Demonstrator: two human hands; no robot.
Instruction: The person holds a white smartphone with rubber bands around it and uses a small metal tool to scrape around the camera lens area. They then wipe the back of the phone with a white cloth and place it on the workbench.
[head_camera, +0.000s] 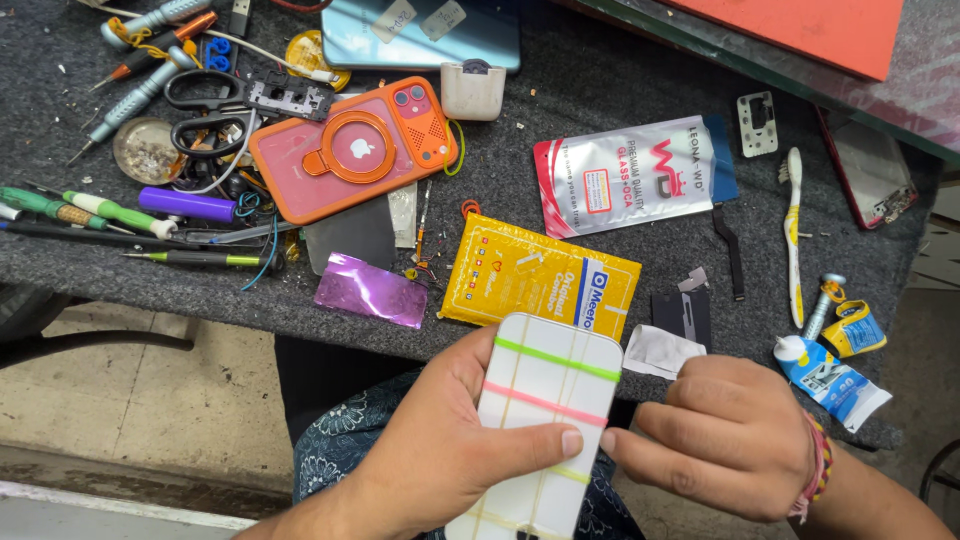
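Head cam looking down: left hand (440, 450) at the bottom middle of the frame is wrapped around a white phone (540, 420) strapped with green, pink and yellow rubber bands (545, 402), thumb laid across its face. Right hand (715, 435) sits just beside it at lower right, fingers curled in, pinching a small white wipe (660, 350) right at the phone's upper corner. Above them on the dark felt tabletop (600, 90): a yellow foil packet (535, 280), a silver pouch (625, 175), an orange phone case (350, 145) with a ring, a toothbrush (793, 235) on the right, and screwdrivers (120, 215) and scissors (205, 110) at upper left.
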